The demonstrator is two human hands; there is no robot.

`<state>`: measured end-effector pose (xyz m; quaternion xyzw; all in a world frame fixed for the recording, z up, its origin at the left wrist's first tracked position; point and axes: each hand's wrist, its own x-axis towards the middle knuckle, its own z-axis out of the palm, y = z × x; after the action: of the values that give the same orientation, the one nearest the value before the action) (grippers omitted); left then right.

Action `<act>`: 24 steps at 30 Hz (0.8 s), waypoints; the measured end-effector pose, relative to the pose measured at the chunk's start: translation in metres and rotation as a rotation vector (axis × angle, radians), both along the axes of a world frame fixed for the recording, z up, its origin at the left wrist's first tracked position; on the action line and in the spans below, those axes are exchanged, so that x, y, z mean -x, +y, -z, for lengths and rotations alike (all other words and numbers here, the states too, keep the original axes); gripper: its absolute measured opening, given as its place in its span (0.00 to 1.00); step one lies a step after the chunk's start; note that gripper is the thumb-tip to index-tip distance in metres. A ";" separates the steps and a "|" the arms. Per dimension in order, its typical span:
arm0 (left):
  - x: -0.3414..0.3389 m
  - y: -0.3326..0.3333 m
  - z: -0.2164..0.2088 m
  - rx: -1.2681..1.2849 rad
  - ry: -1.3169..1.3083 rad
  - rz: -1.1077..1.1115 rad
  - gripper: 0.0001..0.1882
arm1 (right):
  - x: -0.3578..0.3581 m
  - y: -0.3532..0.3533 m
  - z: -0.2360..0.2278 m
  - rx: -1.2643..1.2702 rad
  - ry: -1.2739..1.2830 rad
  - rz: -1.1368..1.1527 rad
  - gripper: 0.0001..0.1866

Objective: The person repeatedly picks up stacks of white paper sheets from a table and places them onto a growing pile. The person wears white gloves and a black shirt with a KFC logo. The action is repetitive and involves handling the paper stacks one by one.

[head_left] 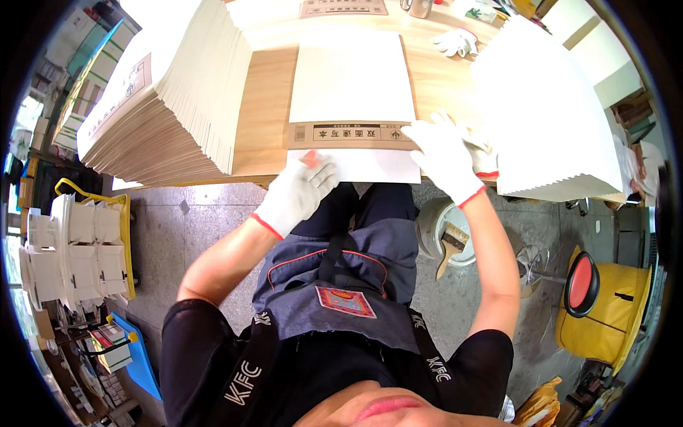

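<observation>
A long stack or pad of white paper [352, 78] lies on the wooden table in front of me, with a printed brown paper strip [352, 135] across its near part. Below the strip, a white paper edge [377, 167] reaches the table's front edge. My left hand [302, 188], in a white glove with a bare fingertip showing, curls its fingers at the near left corner of this paper and hides that corner. My right hand [445, 153], gloved too, lies with its fingers stretched out over the strip's right end.
Tall stacks of pads flank me, one left [192, 92] and one right [548, 121]. Spare gloves [455, 44] and a metal mug [418, 7] lie farther back. Below the table stand a white bucket [430, 235] with a brush [452, 245] and a yellow-covered seat [605, 306].
</observation>
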<state>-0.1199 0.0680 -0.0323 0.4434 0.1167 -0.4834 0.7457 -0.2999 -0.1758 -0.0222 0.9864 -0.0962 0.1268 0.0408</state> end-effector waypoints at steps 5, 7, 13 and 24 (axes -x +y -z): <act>-0.017 -0.001 -0.001 0.284 0.260 -0.233 0.21 | 0.006 -0.010 0.043 -0.080 -0.111 -0.012 0.25; -0.015 -0.008 -0.005 0.186 0.218 -0.319 0.19 | 0.006 -0.010 0.045 -0.102 -0.102 -0.003 0.25; -0.051 -0.050 0.024 0.080 0.025 -0.130 0.13 | -0.007 -0.019 0.024 -0.307 -0.180 0.063 0.23; -0.066 -0.043 -0.049 -0.050 -0.156 -0.083 0.18 | -0.092 -0.075 0.033 -1.842 -0.292 0.075 0.15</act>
<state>-0.0542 0.0251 0.0167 0.4929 0.0886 -0.4132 0.7606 -0.2084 -0.2509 -0.0554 0.6004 -0.1946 0.1220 -0.7660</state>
